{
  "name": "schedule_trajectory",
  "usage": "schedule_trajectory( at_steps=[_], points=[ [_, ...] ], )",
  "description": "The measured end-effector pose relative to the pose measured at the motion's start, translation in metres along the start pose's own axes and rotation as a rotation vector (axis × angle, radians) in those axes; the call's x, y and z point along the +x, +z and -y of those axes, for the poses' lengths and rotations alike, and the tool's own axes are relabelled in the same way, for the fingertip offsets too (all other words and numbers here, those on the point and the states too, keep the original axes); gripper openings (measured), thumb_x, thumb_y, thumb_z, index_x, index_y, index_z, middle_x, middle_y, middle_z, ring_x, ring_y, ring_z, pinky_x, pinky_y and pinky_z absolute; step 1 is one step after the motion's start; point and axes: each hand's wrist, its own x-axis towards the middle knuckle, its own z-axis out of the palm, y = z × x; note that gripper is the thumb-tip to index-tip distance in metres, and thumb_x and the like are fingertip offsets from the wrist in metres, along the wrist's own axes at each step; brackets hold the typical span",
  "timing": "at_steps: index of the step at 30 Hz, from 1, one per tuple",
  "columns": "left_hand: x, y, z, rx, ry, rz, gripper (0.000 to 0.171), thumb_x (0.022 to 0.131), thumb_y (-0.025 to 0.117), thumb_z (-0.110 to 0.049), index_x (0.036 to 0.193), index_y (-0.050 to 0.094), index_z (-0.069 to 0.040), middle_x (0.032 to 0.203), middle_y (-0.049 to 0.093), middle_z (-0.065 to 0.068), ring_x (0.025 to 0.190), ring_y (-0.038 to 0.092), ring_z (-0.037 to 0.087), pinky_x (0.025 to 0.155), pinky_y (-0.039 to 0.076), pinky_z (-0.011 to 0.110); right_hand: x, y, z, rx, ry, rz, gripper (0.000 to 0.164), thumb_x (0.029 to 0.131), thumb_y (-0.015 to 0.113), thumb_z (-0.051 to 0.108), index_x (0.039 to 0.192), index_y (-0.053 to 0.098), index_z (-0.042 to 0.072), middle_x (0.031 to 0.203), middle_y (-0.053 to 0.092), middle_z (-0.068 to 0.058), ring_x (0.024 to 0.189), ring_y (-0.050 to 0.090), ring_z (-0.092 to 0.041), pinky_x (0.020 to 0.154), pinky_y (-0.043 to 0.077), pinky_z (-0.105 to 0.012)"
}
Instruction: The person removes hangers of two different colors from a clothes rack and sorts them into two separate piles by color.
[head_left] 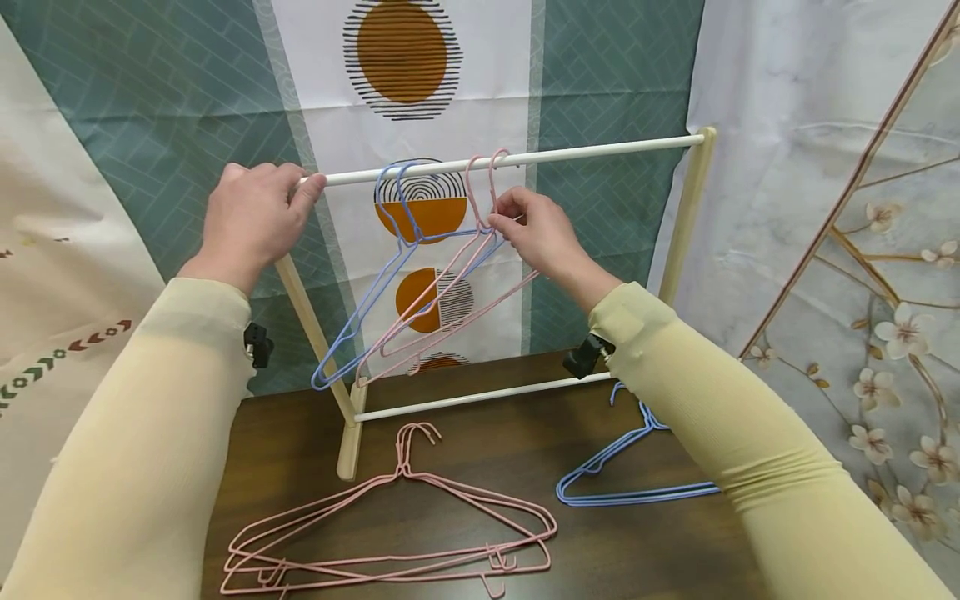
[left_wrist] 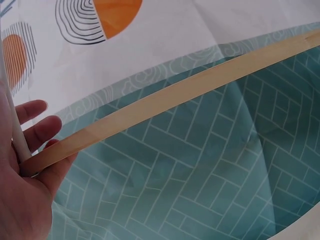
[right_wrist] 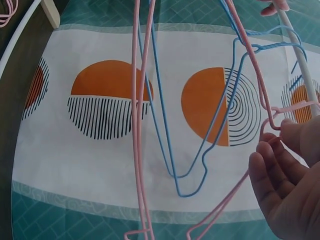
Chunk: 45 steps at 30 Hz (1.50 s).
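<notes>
A white-railed clothes rack [head_left: 600, 152] with wooden posts stands on the table. My left hand [head_left: 258, 208] grips its left top corner; in the left wrist view the fingers and thumb surround the end of the wooden post [left_wrist: 165, 102]. Two blue hangers [head_left: 411, 243] hang on the rail near that hand. Two pink hangers [head_left: 491, 179] hang to their right, hooks over the rail. With thumb and fingertips, my right hand [head_left: 543, 233] pinches a pink hanger [right_wrist: 256, 70] at its neck, just below the hook.
Several pink hangers [head_left: 403, 472] lie stacked on the brown table [head_left: 480, 442] in front of the rack. Blue hangers [head_left: 637, 500] lie at the right, partly hidden by my right sleeve. A lower white bar [head_left: 480, 400] joins the rack's feet; patterned cloth hangs behind.
</notes>
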Motion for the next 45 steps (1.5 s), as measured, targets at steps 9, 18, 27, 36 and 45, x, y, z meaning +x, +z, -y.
schedule_trajectory(
  at_steps=[9,18,27,36,45],
  points=[
    [-0.003,0.000,0.002,-0.004,-0.008,-0.006,0.065,0.120,0.032,-0.054,0.125,0.069,-0.001,0.106,0.068,0.028,0.107,0.051,0.052,0.097,0.041,0.066,0.000,-0.013,0.009,0.028,-0.030,0.002,0.020,0.112,0.070,0.022,0.127,0.071,0.008,0.119,0.072,-0.006,0.105,0.065,-0.021,0.089,0.055,-0.033],
    [-0.002,0.001,0.001,0.007,-0.010,0.016,0.064,0.119,0.031,-0.055,0.115,0.065,-0.001,0.099,0.064,0.024,0.105,0.050,0.052,0.090,0.044,0.068,-0.010,-0.026,0.017,-0.004,-0.041,-0.001,0.020,0.109,0.075,0.024,0.122,0.073,0.009,0.115,0.073,-0.005,0.103,0.064,-0.020,0.092,0.053,-0.033],
    [-0.002,-0.001,0.001,0.016,-0.013,0.013,0.063,0.119,0.029,-0.055,0.109,0.061,-0.002,0.096,0.060,0.024,0.106,0.048,0.054,0.090,0.044,0.068,-0.037,-0.039,0.017,-0.012,-0.054,0.050,0.019,0.105,0.080,0.025,0.118,0.076,0.012,0.110,0.074,-0.004,0.101,0.065,-0.020,0.089,0.051,-0.036],
    [-0.002,0.003,0.000,0.017,-0.002,0.006,0.062,0.119,0.028,-0.056,0.106,0.057,-0.002,0.094,0.057,0.022,0.108,0.049,0.052,0.094,0.043,0.068,-0.065,-0.042,-0.011,0.062,-0.003,0.174,0.019,0.103,0.083,0.026,0.117,0.082,0.013,0.108,0.078,-0.004,0.103,0.067,-0.022,0.095,0.053,-0.041],
    [-0.002,0.003,-0.001,0.015,-0.021,0.003,0.061,0.119,0.029,-0.055,0.104,0.057,-0.003,0.095,0.056,0.021,0.107,0.046,0.052,0.090,0.043,0.067,-0.091,-0.022,-0.041,0.158,0.068,0.311,0.022,0.103,0.083,0.028,0.116,0.083,0.010,0.108,0.081,-0.003,0.114,0.069,-0.023,0.104,0.052,-0.047]
  ],
)
